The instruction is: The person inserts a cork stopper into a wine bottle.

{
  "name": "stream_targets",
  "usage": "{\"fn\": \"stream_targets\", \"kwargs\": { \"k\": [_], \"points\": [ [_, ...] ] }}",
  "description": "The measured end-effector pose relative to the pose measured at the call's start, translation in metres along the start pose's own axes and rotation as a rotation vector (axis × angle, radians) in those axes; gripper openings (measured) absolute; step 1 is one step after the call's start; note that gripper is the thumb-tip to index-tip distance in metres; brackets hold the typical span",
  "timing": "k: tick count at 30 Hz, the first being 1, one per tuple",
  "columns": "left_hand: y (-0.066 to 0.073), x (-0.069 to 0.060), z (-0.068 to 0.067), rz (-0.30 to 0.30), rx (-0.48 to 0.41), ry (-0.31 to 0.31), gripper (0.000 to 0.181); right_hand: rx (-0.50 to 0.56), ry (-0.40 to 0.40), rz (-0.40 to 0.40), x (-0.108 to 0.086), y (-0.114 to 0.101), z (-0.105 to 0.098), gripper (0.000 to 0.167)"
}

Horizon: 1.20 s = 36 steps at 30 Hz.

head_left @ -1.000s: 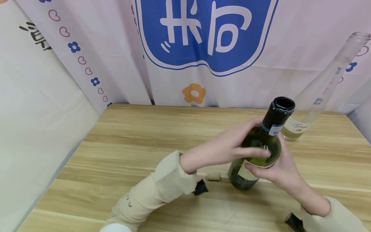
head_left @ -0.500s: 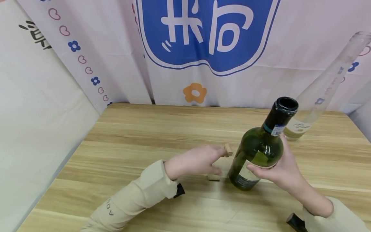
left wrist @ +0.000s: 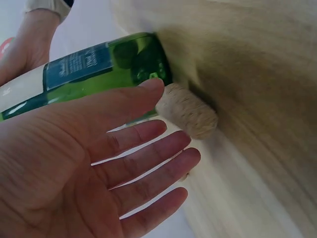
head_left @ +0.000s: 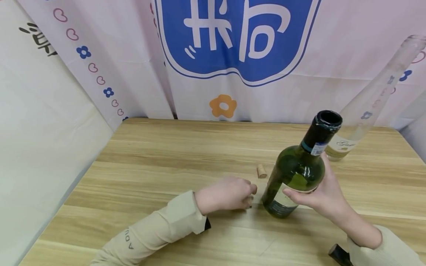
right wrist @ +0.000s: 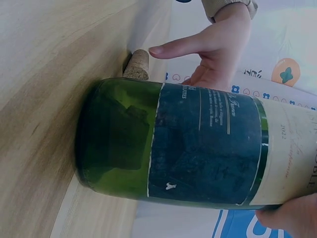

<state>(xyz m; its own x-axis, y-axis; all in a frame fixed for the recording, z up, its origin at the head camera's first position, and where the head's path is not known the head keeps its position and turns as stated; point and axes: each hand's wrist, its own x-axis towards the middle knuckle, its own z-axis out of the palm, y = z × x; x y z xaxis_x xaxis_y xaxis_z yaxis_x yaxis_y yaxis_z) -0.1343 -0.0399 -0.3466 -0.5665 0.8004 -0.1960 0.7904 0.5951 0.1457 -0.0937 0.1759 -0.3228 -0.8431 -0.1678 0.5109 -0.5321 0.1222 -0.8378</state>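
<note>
My right hand (head_left: pixel 314 195) grips a green wine bottle (head_left: pixel 296 173) round its body. The bottle stands on the table, its black neck uncorked. To the left of it, my left hand (head_left: pixel 229 194) is low over the wood. In the left wrist view the fingers of that hand (left wrist: pixel 143 163) are spread and fairly straight, and its thumb tip overlaps a cork (left wrist: pixel 186 110) lying by the bottle's base. The right wrist view has this cork (right wrist: pixel 137 65) close to the thumb tip; whether they touch I cannot tell. Another cork (head_left: pixel 261 171) lies farther back.
A tall clear bottle (head_left: pixel 366 107) with a label stands at the back right, behind the green one. A printed cloth (head_left: pixel 193 99) hangs along the table's (head_left: pixel 159 147) far edge. White sheeting (head_left: pixel 50 129) is on the left.
My left hand has left the green bottle's shoulder, set a cork down on the table to its left, then moved toward the nearer cork. The right hand keeps its hold.
</note>
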Motion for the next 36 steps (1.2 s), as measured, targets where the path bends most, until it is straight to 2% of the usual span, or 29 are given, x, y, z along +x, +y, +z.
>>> {"fn": "stream_targets", "kwargs": {
  "k": [9, 14, 18, 23, 32, 36],
  "points": [
    [0.001, 0.003, 0.009, 0.020, 0.032, 0.021, 0.024, -0.023, 0.000, 0.005, 0.000, 0.000, 0.000, 0.094],
    [0.000, 0.000, -0.001, 0.034, -0.023, 0.073, 0.017, -0.003, -0.001, -0.004, 0.000, 0.001, 0.000, 0.094],
    [-0.003, -0.004, -0.018, 0.029, -0.056, 0.184, 0.006, 0.015, -0.005, -0.010, 0.000, 0.001, 0.001, 0.094],
    [-0.005, -0.012, -0.042, 0.031, -0.112, 0.330, 0.012, 0.003, -0.006, 0.002, 0.000, 0.001, 0.000, 0.095],
    [-0.001, -0.018, -0.076, 0.125, -0.296, 0.683, 0.017, -0.010, 0.003, -0.012, 0.000, 0.002, -0.001, 0.095],
    [0.005, -0.018, -0.087, 0.151, -0.371, 0.808, 0.020, -0.052, 0.004, -0.001, 0.000, 0.002, -0.001, 0.096]
  ]
}}
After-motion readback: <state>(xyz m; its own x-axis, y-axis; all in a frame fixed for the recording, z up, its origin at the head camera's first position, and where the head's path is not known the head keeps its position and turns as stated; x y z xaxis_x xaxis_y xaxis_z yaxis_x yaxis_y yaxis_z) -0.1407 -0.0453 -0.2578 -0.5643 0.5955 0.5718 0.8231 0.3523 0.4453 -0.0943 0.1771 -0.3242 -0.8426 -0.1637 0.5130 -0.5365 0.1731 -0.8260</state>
